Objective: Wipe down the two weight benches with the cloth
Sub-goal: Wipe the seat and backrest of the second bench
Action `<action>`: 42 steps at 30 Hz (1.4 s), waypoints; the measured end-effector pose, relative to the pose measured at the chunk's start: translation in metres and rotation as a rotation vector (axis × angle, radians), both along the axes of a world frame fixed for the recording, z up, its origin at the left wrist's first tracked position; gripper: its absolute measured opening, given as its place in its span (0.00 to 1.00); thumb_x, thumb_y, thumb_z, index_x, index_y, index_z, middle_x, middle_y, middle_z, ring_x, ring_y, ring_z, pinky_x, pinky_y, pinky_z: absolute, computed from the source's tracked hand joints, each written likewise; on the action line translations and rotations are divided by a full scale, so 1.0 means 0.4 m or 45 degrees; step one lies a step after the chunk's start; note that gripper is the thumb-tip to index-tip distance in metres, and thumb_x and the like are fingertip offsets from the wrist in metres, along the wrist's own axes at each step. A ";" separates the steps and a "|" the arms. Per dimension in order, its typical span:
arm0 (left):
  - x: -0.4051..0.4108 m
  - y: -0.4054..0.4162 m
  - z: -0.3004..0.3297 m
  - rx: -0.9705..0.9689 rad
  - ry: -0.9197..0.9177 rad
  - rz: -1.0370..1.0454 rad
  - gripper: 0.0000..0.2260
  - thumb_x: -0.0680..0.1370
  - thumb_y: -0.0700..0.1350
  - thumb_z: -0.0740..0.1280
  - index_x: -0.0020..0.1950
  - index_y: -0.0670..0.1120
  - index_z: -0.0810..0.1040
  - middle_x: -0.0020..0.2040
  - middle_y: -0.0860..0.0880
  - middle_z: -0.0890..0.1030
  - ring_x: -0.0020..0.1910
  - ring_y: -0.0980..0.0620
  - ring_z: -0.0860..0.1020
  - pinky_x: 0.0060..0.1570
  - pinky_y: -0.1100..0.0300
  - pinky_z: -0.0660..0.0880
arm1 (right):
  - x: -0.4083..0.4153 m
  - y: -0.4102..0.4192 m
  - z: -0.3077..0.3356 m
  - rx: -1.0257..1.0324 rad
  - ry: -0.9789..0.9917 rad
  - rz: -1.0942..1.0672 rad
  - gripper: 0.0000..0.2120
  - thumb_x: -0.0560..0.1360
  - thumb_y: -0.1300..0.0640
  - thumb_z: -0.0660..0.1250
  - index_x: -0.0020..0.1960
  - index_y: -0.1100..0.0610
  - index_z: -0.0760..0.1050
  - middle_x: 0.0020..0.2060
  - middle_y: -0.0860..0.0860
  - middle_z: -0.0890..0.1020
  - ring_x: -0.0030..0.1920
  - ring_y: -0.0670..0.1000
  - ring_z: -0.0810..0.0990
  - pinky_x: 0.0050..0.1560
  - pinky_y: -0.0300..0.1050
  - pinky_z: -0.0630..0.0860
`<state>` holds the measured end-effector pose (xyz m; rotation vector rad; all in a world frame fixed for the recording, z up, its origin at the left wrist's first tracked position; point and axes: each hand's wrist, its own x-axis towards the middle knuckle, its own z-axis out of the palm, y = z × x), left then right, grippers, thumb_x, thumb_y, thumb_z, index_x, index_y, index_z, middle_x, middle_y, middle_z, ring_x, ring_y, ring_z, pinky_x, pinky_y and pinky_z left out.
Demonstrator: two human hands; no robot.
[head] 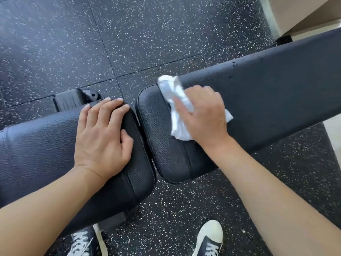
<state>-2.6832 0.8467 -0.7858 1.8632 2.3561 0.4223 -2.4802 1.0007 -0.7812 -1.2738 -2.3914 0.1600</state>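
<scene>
Two black padded weight benches meet end to end below me. The left bench (36, 150) runs off to the left, and my left hand (102, 137) rests flat on its right end with straight fingers. The right bench (267, 93) stretches up to the right. My right hand (204, 115) grips a crumpled white cloth (174, 100) and presses it onto the right bench near its left end. Part of the cloth is hidden under my palm.
The floor (129, 34) is dark speckled rubber tile. A black bench foot (73, 100) sticks out behind the left bench. My two dark sneakers (208, 239) stand below the benches. A beige wall base (295, 13) sits at the top right.
</scene>
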 end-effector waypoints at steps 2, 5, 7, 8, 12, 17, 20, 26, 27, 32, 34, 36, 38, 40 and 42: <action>0.000 -0.004 -0.003 -0.013 0.000 0.010 0.25 0.76 0.47 0.62 0.72 0.44 0.74 0.74 0.44 0.74 0.76 0.39 0.69 0.79 0.37 0.58 | 0.128 0.038 0.003 -0.096 0.053 -0.361 0.17 0.81 0.47 0.66 0.41 0.58 0.73 0.36 0.55 0.76 0.38 0.61 0.73 0.41 0.59 0.73; -0.002 -0.007 -0.001 -0.022 0.006 0.011 0.25 0.76 0.47 0.61 0.72 0.43 0.74 0.74 0.44 0.73 0.76 0.38 0.69 0.79 0.37 0.57 | 0.148 -0.001 0.014 -0.106 0.031 -0.595 0.15 0.79 0.50 0.66 0.40 0.59 0.72 0.36 0.58 0.76 0.38 0.62 0.74 0.40 0.56 0.72; 0.000 -0.005 0.005 -0.027 0.000 0.015 0.25 0.76 0.47 0.61 0.72 0.43 0.74 0.74 0.44 0.73 0.76 0.38 0.69 0.80 0.38 0.57 | 0.050 -0.083 0.017 -0.098 -0.026 -0.429 0.13 0.78 0.51 0.67 0.40 0.58 0.73 0.35 0.56 0.75 0.36 0.60 0.73 0.38 0.53 0.67; 0.001 -0.003 0.007 -0.028 0.000 0.020 0.25 0.76 0.47 0.61 0.72 0.44 0.74 0.74 0.44 0.73 0.76 0.38 0.69 0.80 0.38 0.57 | -0.008 -0.127 0.016 -0.125 -0.023 -0.292 0.12 0.77 0.50 0.67 0.40 0.57 0.73 0.35 0.54 0.75 0.36 0.59 0.72 0.37 0.52 0.65; -0.001 0.000 -0.001 -0.010 -0.009 0.023 0.24 0.75 0.47 0.60 0.72 0.45 0.72 0.74 0.45 0.72 0.75 0.39 0.67 0.80 0.40 0.56 | -0.158 -0.194 0.002 -0.103 0.023 -0.031 0.10 0.76 0.51 0.69 0.41 0.55 0.74 0.34 0.51 0.74 0.37 0.57 0.71 0.39 0.50 0.57; -0.002 -0.001 -0.010 0.002 0.013 0.003 0.24 0.75 0.46 0.60 0.72 0.44 0.72 0.73 0.44 0.72 0.72 0.38 0.68 0.76 0.36 0.61 | -0.074 -0.184 0.000 -0.033 0.038 0.095 0.10 0.78 0.50 0.70 0.44 0.56 0.77 0.35 0.51 0.73 0.37 0.56 0.70 0.37 0.51 0.61; 0.003 0.001 0.004 -0.023 0.009 -0.002 0.25 0.75 0.45 0.61 0.72 0.43 0.73 0.73 0.44 0.73 0.71 0.37 0.69 0.75 0.35 0.62 | 0.089 -0.153 -0.012 0.000 0.035 -0.155 0.15 0.83 0.47 0.65 0.44 0.56 0.76 0.35 0.51 0.73 0.37 0.56 0.70 0.37 0.53 0.66; 0.002 -0.003 0.013 -0.055 0.001 -0.005 0.25 0.74 0.44 0.62 0.72 0.43 0.73 0.74 0.44 0.72 0.73 0.37 0.68 0.76 0.35 0.61 | 0.146 -0.279 -0.020 -0.103 0.078 -0.320 0.13 0.82 0.49 0.66 0.42 0.55 0.72 0.36 0.51 0.69 0.37 0.55 0.65 0.36 0.53 0.64; 0.003 -0.003 0.012 -0.055 0.005 -0.003 0.25 0.74 0.44 0.61 0.72 0.43 0.73 0.74 0.44 0.72 0.74 0.37 0.68 0.76 0.35 0.61 | 0.122 -0.322 -0.023 -0.103 0.067 -0.247 0.13 0.81 0.50 0.67 0.42 0.55 0.74 0.35 0.51 0.69 0.36 0.54 0.65 0.36 0.53 0.63; -0.002 0.003 0.001 -0.023 0.021 -0.003 0.25 0.75 0.45 0.61 0.72 0.44 0.73 0.74 0.44 0.73 0.74 0.38 0.68 0.75 0.35 0.62 | 0.035 -0.327 -0.021 -0.004 0.035 -0.179 0.11 0.77 0.55 0.71 0.37 0.55 0.74 0.32 0.50 0.69 0.33 0.54 0.66 0.34 0.52 0.61; -0.002 0.003 -0.002 -0.030 0.015 -0.008 0.25 0.75 0.45 0.60 0.72 0.45 0.72 0.74 0.44 0.72 0.73 0.39 0.67 0.75 0.35 0.61 | -0.024 -0.262 -0.005 -0.035 0.030 -0.214 0.09 0.75 0.54 0.71 0.39 0.54 0.74 0.33 0.51 0.72 0.35 0.56 0.69 0.36 0.52 0.61; 0.001 -0.001 -0.002 -0.052 0.008 -0.007 0.25 0.75 0.46 0.60 0.73 0.45 0.72 0.74 0.45 0.72 0.74 0.39 0.67 0.76 0.36 0.61 | -0.099 -0.179 0.007 -0.083 0.004 -0.260 0.06 0.75 0.51 0.69 0.44 0.53 0.77 0.36 0.51 0.76 0.38 0.57 0.74 0.39 0.52 0.61; -0.002 -0.005 0.001 -0.065 0.019 -0.002 0.25 0.75 0.46 0.60 0.73 0.45 0.72 0.74 0.45 0.71 0.74 0.39 0.67 0.76 0.36 0.60 | -0.179 -0.097 0.020 -0.118 -0.041 -0.248 0.07 0.77 0.50 0.64 0.50 0.51 0.79 0.42 0.50 0.79 0.44 0.57 0.76 0.43 0.51 0.62; -0.004 -0.004 0.002 -0.055 0.016 -0.010 0.25 0.76 0.46 0.59 0.73 0.45 0.72 0.74 0.45 0.72 0.74 0.39 0.68 0.76 0.37 0.60 | -0.229 -0.039 0.023 -0.161 -0.126 -0.181 0.10 0.79 0.49 0.59 0.56 0.47 0.77 0.48 0.48 0.80 0.51 0.54 0.77 0.46 0.51 0.62; -0.001 -0.001 0.001 -0.034 0.017 -0.009 0.25 0.76 0.46 0.59 0.73 0.45 0.72 0.74 0.46 0.72 0.73 0.39 0.68 0.76 0.37 0.61 | -0.234 -0.016 0.017 -0.175 -0.159 -0.117 0.10 0.80 0.47 0.60 0.57 0.47 0.76 0.50 0.47 0.79 0.54 0.54 0.76 0.49 0.50 0.64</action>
